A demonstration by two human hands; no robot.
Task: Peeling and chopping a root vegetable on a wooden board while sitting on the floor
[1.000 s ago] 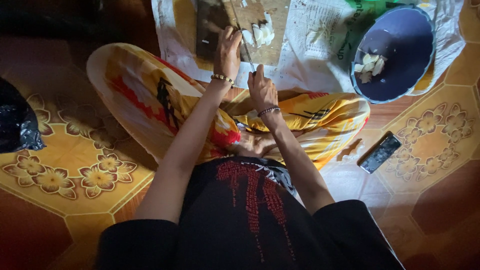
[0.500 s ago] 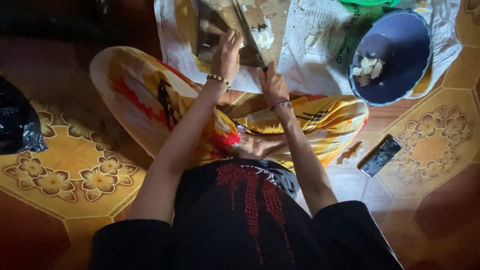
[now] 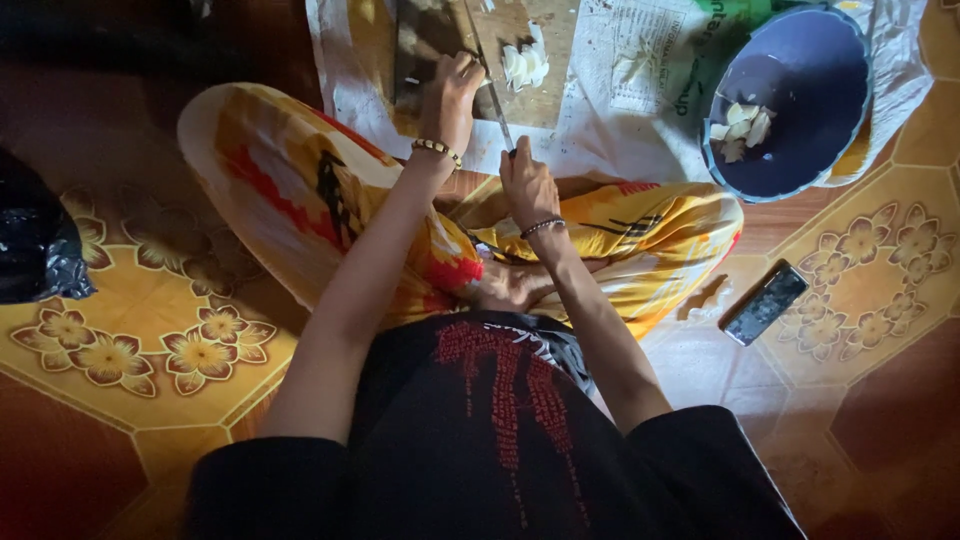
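Observation:
I sit cross-legged on the floor in yellow patterned trousers. My right hand grips the handle of a long knife, whose blade reaches forward onto a wooden cutting board. My left hand rests curled on the board beside the blade. Pale sliced pieces lie on the board just right of the blade. What lies under the fingers of my left hand is hidden.
Newspaper lies under the board. A dark blue bowl with pale cut pieces stands at the upper right. A dark phone lies on the patterned floor tiles at the right. A black bag sits at the far left.
My right hand with the knife has shifted slightly forward toward the board. My left hand stays on the board. The view has tilted a little.

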